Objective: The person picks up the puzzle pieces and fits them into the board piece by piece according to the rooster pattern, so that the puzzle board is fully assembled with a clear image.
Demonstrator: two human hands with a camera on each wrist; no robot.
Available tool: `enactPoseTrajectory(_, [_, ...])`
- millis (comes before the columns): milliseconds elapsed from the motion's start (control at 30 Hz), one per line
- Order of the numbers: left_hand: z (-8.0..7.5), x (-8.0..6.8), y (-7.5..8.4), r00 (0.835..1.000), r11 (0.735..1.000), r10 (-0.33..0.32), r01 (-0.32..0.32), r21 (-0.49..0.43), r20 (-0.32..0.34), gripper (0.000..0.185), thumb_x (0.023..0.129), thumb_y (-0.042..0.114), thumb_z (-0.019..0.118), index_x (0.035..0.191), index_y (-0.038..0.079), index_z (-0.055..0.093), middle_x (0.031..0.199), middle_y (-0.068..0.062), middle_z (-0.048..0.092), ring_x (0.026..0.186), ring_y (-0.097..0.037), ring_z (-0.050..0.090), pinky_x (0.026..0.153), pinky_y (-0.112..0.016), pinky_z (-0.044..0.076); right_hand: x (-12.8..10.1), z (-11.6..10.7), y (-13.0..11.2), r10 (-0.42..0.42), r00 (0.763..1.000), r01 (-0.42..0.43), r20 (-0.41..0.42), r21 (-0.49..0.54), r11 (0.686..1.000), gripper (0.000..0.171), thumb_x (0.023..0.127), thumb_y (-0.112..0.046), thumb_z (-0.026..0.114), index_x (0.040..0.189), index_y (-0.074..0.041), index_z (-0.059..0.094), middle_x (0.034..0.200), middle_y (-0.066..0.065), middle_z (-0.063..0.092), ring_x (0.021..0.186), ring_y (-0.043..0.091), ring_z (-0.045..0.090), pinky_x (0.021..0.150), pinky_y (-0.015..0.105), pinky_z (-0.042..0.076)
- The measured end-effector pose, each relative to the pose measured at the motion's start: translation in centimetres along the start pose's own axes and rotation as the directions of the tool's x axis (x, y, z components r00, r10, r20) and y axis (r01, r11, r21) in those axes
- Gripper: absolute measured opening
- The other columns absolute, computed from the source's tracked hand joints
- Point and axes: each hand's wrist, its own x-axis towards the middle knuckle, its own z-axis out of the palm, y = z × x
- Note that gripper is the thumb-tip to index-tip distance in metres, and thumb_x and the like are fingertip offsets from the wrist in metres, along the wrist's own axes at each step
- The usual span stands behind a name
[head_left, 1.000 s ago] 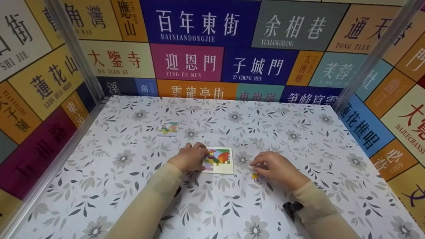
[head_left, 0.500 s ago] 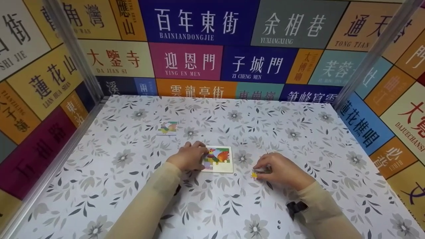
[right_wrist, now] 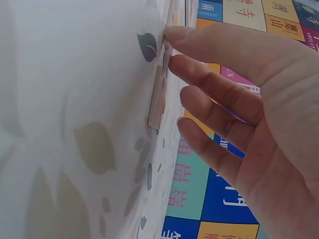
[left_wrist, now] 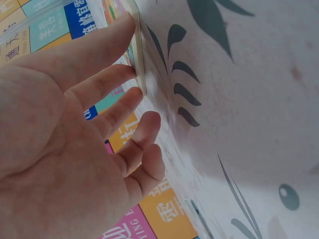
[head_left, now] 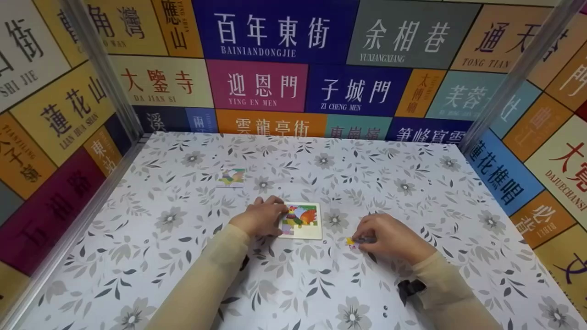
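Note:
A small white puzzle board with a colourful rooster picture lies flat on the floral tablecloth. My left hand rests at its left edge. In the left wrist view its straight fingers touch the board's thin edge. To the right of the board my right hand has its fingertips on a small yellow and purple puzzle piece. This piece lies flat on the cloth, and the extended fingers touch its edge. The thumb is hidden.
A small picture card with the same rooster lies at the back left. Metal posts and walls covered in coloured street-name signs close in the table on three sides.
My right hand has shifted slightly right and toward me, and the small piece now shows at its fingertips. The left hand and the board have stayed put.

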Motion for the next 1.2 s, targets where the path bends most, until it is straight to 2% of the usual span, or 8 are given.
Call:
enactPoseTrajectory(200, [0.1,0.2,0.0,0.999,0.999,-0.029,0.029,-0.014,0.013,0.059,0.091,0.026,0.079,0.147,0.022,0.058,0.161,-0.001,0.040,0.140,-0.032,0.038,0.114,-0.053,0.038,0.1,0.2,0.0,0.026,1.000,-0.026,0.003,0.013,1.000,0.015,0.082,-0.015,0.085,0.096,-0.020,0.083,0.093,-0.006,0.074,0.083,0.013,0.068,0.077,0.033,0.059])
enactPoseTrajectory(533, [0.0,0.1,0.0,0.999,0.999,-0.036,0.036,-0.010,0.003,0.059,0.091,0.026,0.080,0.146,0.023,0.059,0.160,-0.001,0.041,0.142,-0.032,0.038,0.115,-0.053,0.038,0.6,0.3,-0.7,0.056,0.998,-0.056,-0.039,-0.007,0.998,0.012,0.082,-0.020,0.086,0.093,-0.025,0.082,0.092,-0.009,0.072,0.085,0.012,0.067,0.080,0.032,0.056])
enactPoseTrajectory(767, [0.0,-0.1,0.2,1.000,1.000,-0.017,0.017,0.008,-0.016,0.058,0.090,0.025,0.081,0.144,0.020,0.060,0.160,-0.004,0.042,0.141,-0.034,0.040,0.115,-0.054,0.037,1.2,0.4,-1.2,0.029,0.998,-0.031,-0.049,-0.040,0.999,0.009,0.084,-0.023,0.085,0.092,-0.025,0.083,0.091,-0.009,0.073,0.082,0.013,0.065,0.075,0.028,0.052])
enactPoseTrajectory(900, [0.1,-0.1,0.3,1.000,1.000,0.002,-0.001,0.027,-0.025,0.056,0.090,0.025,0.081,0.143,0.019,0.061,0.159,-0.006,0.042,0.140,-0.036,0.040,0.115,-0.054,0.037,1.6,0.4,-1.2,-0.018,0.998,0.013,-0.064,-0.078,0.997,0.008,0.084,-0.024,0.086,0.092,-0.024,0.083,0.090,-0.008,0.073,0.079,0.014,0.064,0.072,0.028,0.051])
enactPoseTrajectory(1000, [0.1,-0.1,0.3,1.000,0.999,-0.008,0.009,0.033,-0.021,0.056,0.091,0.026,0.080,0.143,0.019,0.061,0.159,-0.005,0.042,0.139,-0.035,0.040,0.115,-0.054,0.038,2.0,0.6,-1.3,-0.046,0.996,0.039,-0.074,-0.100,0.994,0.008,0.084,-0.027,0.086,0.091,-0.023,0.084,0.090,-0.008,0.073,0.079,0.014,0.065,0.073,0.030,0.052])
enactPoseTrajectory(1200, [0.1,0.0,0.3,0.999,0.999,-0.036,0.036,0.026,-0.008,0.056,0.091,0.026,0.080,0.143,0.021,0.061,0.160,-0.003,0.042,0.139,-0.032,0.040,0.116,-0.053,0.037,2.7,1.0,-2.0,-0.018,0.997,0.009,-0.077,-0.117,0.993,0.013,0.084,-0.037,0.086,0.092,-0.028,0.084,0.093,-0.012,0.073,0.084,0.014,0.067,0.077,0.032,0.053])
